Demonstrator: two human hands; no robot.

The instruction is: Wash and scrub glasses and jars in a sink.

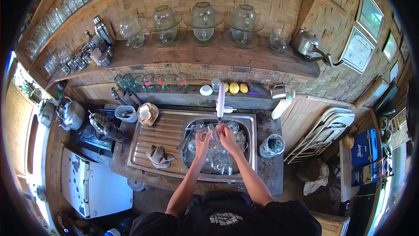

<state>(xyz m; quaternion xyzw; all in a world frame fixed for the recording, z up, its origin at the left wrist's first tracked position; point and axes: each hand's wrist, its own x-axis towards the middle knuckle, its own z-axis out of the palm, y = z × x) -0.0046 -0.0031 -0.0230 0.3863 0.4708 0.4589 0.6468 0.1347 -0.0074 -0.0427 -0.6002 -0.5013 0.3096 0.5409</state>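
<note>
My left hand [203, 146] holds a clear glass [205, 132] over the sink basin [253, 138]. Close beside it, my right hand [228, 139] is just below the white faucet [221, 103]. Something pinkish shows at its fingertips; I cannot tell whether that is a held thing or the fingers themselves. Under both hands, several glass mugs [222, 164] and other clear glassware are heaped in the basin. A crumpled grey cloth [160, 156] lies on the ribbed steel drainboard [173, 131], left of the basin.
An opened coconut [148, 114] sits at the drainboard's back left corner. To the basin's right stands a clear container [272, 145] with dark green contents. Yellow fruits [234, 87] and a white spray bottle [283, 105] are behind the sink. Stacked glass cups [203, 20] line the wooden shelf [209, 51] above.
</note>
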